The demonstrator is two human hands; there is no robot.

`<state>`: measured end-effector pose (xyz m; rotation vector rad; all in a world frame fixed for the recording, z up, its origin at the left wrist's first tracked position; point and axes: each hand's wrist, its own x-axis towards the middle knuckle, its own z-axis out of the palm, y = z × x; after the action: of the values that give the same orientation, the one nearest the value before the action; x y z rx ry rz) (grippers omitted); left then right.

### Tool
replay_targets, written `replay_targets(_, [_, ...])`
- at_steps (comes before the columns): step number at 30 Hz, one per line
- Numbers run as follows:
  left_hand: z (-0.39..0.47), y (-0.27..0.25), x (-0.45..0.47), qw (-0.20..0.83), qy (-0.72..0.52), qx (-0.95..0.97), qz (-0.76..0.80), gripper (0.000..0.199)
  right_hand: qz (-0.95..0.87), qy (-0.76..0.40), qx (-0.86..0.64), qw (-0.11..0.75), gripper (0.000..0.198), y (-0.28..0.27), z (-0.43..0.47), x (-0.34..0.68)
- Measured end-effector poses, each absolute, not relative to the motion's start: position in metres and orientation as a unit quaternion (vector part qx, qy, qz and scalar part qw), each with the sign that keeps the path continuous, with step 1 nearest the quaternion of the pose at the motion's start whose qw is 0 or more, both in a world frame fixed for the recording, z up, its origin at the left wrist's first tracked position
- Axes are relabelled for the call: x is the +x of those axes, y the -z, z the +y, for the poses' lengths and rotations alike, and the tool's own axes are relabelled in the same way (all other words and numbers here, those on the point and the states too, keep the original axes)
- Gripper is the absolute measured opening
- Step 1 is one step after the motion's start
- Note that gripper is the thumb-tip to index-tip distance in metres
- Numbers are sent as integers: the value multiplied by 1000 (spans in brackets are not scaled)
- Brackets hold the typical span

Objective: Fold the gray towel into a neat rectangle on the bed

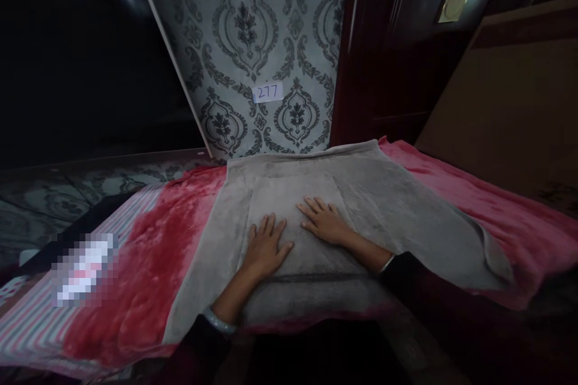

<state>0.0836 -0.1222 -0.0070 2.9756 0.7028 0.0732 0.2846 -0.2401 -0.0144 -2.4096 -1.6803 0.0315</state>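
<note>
A grey plush cloth (388, 204) is spread over a red and pink plush blanket (167, 246). In its middle lies a flat grey rectangle (293, 195) of similar fabric; whether it is a separate folded piece or part of the cloth I cannot tell. My left hand (266, 248) rests palm down on the rectangle's left side, fingers spread. On its right side lies my right hand (326, 221), also flat with the fingers apart. Neither hand grips anything. A dark crease runs across the cloth just below the rectangle.
Patterned wallpaper (271, 30) with a paper label reading 277 (268, 92) rises behind the cloth. A large black screen (90, 60) stands at left. To the right are a dark red door frame (383, 42) and a brown panel (515, 96). Striped fabric (36, 319) lies at the left edge.
</note>
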Motion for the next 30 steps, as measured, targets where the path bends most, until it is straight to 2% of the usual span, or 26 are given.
replay_targets(4, [-94,-9,98,30,6,971,237,64,-529,-8,-839,128,49,-2,-226,312])
replay_targets(8, [-67,-24,151,51,27,978,202,65,-500,14,-857,126,48,-13,-194,335])
replay_targets(13, [-37,-15,206,64,1,974,215,65,-483,47,-866,119,51,5,-169,354])
replay_targets(18, [-8,2,203,62,-36,943,325,64,-466,45,-872,140,56,26,-172,366])
replay_targets(25, [11,10,196,72,-48,926,366,64,-469,29,-871,147,55,31,-171,372])
replay_targets(30, [29,19,190,119,-150,905,381,58,-446,38,-870,206,51,42,-176,392])
